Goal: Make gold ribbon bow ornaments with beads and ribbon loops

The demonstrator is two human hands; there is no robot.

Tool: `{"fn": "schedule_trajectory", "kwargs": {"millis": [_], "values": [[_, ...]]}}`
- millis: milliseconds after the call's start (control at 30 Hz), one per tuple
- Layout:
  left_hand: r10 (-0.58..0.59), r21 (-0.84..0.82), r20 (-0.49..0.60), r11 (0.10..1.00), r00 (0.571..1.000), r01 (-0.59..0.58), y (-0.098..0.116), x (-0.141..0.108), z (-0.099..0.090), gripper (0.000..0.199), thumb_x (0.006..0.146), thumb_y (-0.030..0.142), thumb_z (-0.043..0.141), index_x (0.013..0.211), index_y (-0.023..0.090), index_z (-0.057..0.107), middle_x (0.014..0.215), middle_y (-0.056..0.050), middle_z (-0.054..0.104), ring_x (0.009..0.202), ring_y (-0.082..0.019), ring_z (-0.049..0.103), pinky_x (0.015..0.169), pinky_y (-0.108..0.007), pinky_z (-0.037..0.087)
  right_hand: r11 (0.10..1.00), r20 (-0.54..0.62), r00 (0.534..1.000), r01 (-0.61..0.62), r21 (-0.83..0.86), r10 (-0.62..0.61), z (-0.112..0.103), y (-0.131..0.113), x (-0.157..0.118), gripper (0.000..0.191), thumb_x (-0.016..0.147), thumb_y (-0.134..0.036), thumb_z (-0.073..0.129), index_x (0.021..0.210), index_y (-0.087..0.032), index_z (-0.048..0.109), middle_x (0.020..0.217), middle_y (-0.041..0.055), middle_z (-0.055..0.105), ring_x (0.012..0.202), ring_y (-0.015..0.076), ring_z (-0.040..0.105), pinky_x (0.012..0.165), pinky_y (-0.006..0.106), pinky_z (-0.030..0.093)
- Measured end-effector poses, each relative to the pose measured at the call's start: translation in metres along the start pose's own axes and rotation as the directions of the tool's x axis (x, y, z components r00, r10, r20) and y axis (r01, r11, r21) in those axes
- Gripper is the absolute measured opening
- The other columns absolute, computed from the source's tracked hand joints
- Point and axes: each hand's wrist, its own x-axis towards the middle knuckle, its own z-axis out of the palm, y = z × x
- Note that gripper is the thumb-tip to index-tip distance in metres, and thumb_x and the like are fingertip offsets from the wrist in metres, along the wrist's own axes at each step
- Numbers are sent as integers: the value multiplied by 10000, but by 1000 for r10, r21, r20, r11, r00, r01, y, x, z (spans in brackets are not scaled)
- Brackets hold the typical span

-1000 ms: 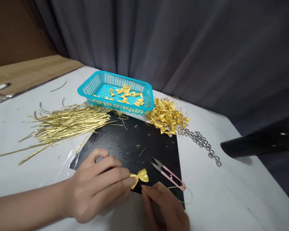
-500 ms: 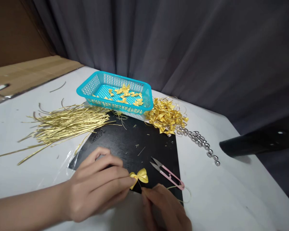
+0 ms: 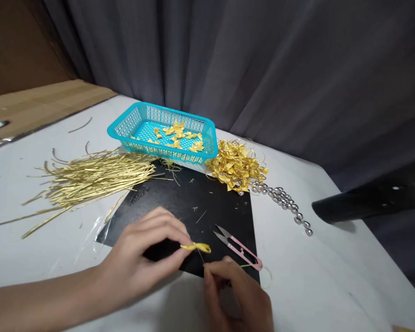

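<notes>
We record the left hand [image 3: 138, 253] nearly closed, thumb and fingertips pinching a small yellow-gold ribbon bow [image 3: 195, 247] by its left end, above the near part of a square black sheet [image 3: 207, 203]. A thin strand hangs from the bow toward the right hand [image 3: 235, 295], which is curled with its fingertips close together just below the bow; we cannot tell whether it grips the strand. Pink-handled steel thread snips [image 3: 237, 247] lie on the sheet just right of the bow. On the white counter [image 3: 314, 276], a turquoise plastic mesh basket [image 3: 124, 124] holds loose gold bows [image 3: 180, 136] at the far side. A pile of flat gold strips [image 3: 90, 180] lies left, a heap of wired gold bows [image 3: 235, 166] far right, and a string of silver beads [image 3: 283, 198] right.
</notes>
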Motion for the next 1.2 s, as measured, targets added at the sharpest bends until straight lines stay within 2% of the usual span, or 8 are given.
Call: {"fn": "schedule_trajectory", "kwargs": {"millis": [100, 167, 267, 367, 500, 833, 1033, 1200], "values": [[-285, 50, 112, 958, 952, 281, -6, 4, 2, 104, 850, 194, 617, 799, 216, 706, 729, 10, 708, 678, -148, 639, 604, -245, 471, 995, 131, 987, -95, 36, 90, -7, 1, 10, 178, 856, -141, 484, 705, -208, 550, 529, -59, 527, 443, 76, 522, 447, 156, 408], [-342, 149, 178, 936, 923, 319, -11, 5, 2, 95, 824, 207, 637, 783, 232, 719, 706, 23, 706, 656, -153, 634, 585, -245, 445, 989, 201, 971, -143, 38, 132, -9, 4, 13, 197, 869, -171, 471, 686, -205, 537, 519, -60, 504, 432, 76, 498, 432, 155, 387], [-316, 252, 213, 932, 924, 261, -15, 5, 1, 107, 821, 197, 631, 770, 240, 715, 724, 26, 709, 700, -165, 628, 652, -271, 425, 980, 299, 941, -188, 66, 160, -6, 8, 13, 214, 876, -181, 441, 671, -202, 502, 524, -60, 475, 425, 72, 464, 410, 149, 349], [-324, 271, 233, 927, 917, 259, -16, 5, 0, 120, 842, 223, 614, 765, 243, 704, 742, 26, 710, 732, -176, 623, 707, -299, 409, 979, 355, 924, -182, 89, 140, 0, 9, 11, 208, 858, -149, 419, 664, -203, 473, 537, -63, 444, 435, 67, 436, 407, 145, 317], [-356, 283, 258, 917, 898, 282, -16, 5, 0, 125, 855, 261, 601, 775, 250, 696, 753, 28, 705, 751, -188, 612, 721, -314, 390, 980, 365, 921, -176, 89, 133, 4, 8, 12, 195, 850, -141, 425, 672, -202, 477, 547, -65, 421, 443, 68, 418, 409, 147, 302], [-361, 305, 260, 911, 895, 279, -15, 2, 2, 129, 867, 244, 575, 786, 238, 676, 774, 19, 688, 765, -187, 594, 735, -321, 370, 979, 350, 928, -175, 105, 129, 8, 9, 11, 208, 849, -137, 424, 654, -206, 444, 540, -66, 398, 436, 71, 392, 413, 165, 280], [-245, 325, 281, 934, 928, 149, -12, -1, 3, 139, 897, 195, 524, 808, 216, 628, 795, 19, 665, 767, -171, 559, 729, -319, 315, 982, 334, 934, -166, 92, 127, 11, 9, 9, 205, 840, -128, 426, 653, -211, 421, 534, -67, 399, 426, 73, 378, 406, 169, 273], [-137, 352, 320, 936, 937, 17, -11, -6, 4, 156, 939, 167, 458, 866, 203, 591, 817, 2, 647, 768, -174, 527, 700, -327, 280, 987, 320, 938, -154, 39, 134, 15, 8, 7, 216, 847, -125, 397, 653, -217, 369, 530, -64, 385, 423, 81, 377, 406, 174, 265]]}}
